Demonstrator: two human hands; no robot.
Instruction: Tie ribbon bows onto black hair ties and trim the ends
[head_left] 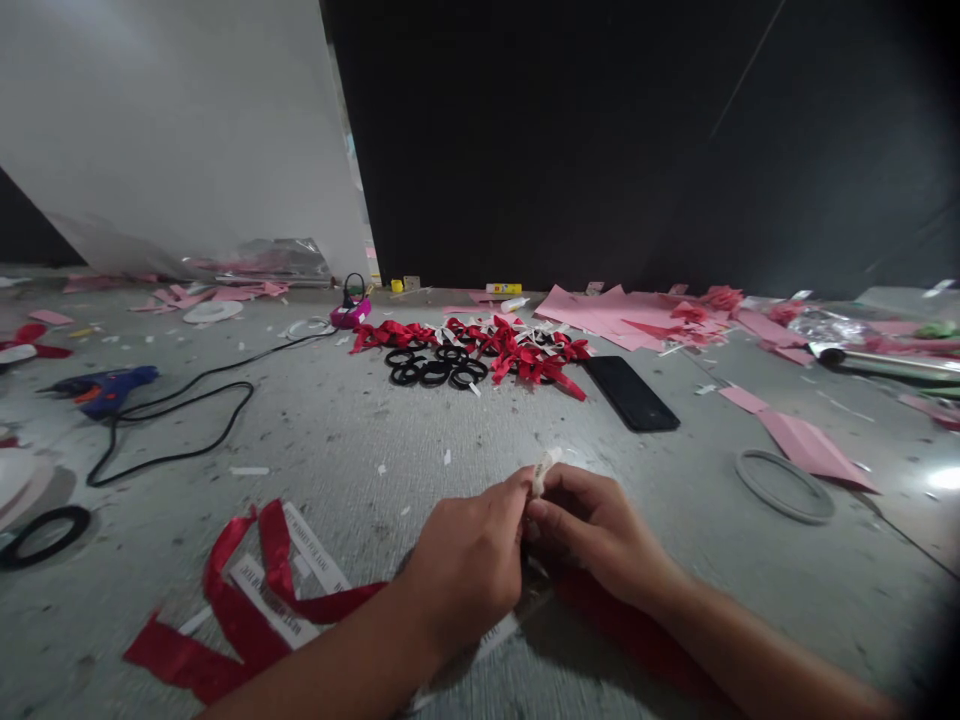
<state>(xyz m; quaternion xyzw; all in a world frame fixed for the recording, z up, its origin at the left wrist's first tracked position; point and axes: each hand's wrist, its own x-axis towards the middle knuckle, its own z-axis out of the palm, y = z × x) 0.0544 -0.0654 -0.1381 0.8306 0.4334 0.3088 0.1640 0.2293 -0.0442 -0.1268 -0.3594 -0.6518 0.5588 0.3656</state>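
My left hand (472, 550) and my right hand (604, 530) meet low in the middle, fingers closed in a pinch. Between their fingertips sticks up a small, crumpled white strip (546, 468); its lower part is hidden by the fingers. Red satin ribbon (244, 625) lies in loops beside my left forearm, along with white printed strips (311, 548) that carry dark lettering. More red fabric shows dimly beneath my right hand. Farther off are a pile of red ribbon bows (529, 350) and a cluster of black rings (435, 370).
A blue glue gun (112, 390) with a black cord lies at left, near a black ring (45, 537). Right of the pile is a black phone (630, 393). Pink paper (600, 315) and a grey ring (784, 487) lie at right. A dark panel (600, 140) stands behind.
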